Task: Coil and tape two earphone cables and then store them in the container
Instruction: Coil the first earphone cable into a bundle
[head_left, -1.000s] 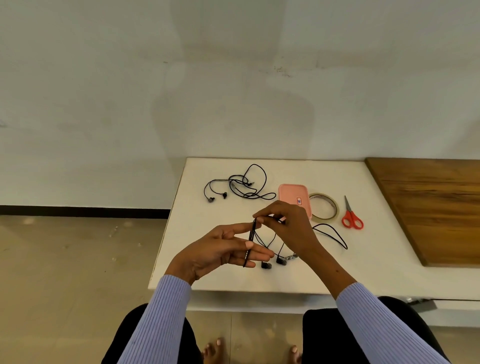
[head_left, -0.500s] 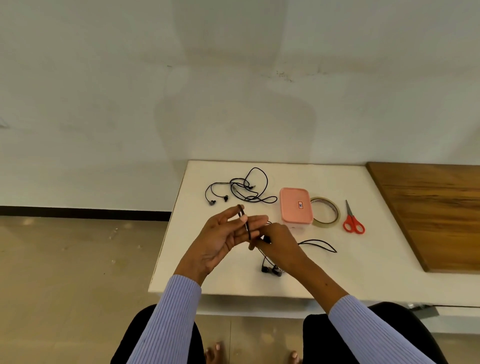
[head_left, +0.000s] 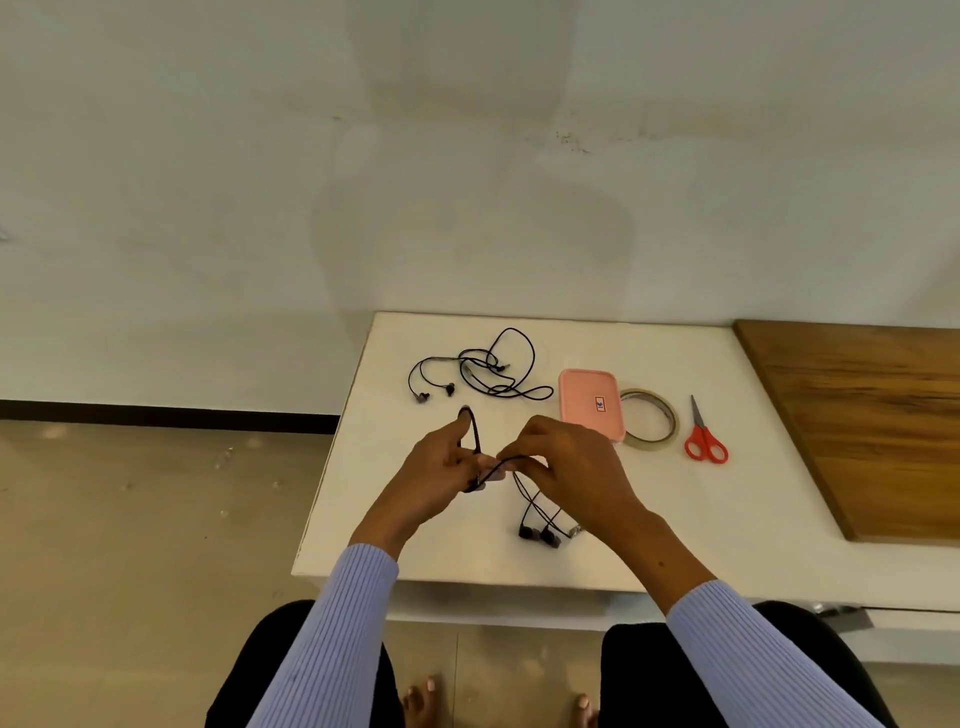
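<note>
Earphone cable (head_left: 475, 434), black: being wound around the raised fingers of the left hand (head_left: 441, 467), one loop standing over the index fingertip, strands crossing the lower fingers. Fingers of that hand extended as a former, loosely bent around the wraps. Right hand (head_left: 566, 465): pinching the running strand just beside the left fingertips, fingers curled on it. Loose tail dropping from the pinch to the table (head_left: 675, 519), ending in two earbuds (head_left: 537, 534) lying near the front edge.

Step in hand, judged: coiling the first cable, only partly wound, tail remaining.

Second earphone cable (head_left: 488, 371): lying uncoiled in a loose tangle toward the table's far side, well apart from both hands.

Pink container (head_left: 589, 402): lying flat with lid on, right of the tangle. Tape roll (head_left: 652, 426): touching or just beside the container's right side. Red-handled scissors (head_left: 704, 441): right of the roll, blades pointing away. Wooden board (head_left: 862, 426): adjoining at far right.

Next move, judged: guiding the remaining tail around the fingers with even tension, keeping the loops from slipping off, before reaching for tape.
</note>
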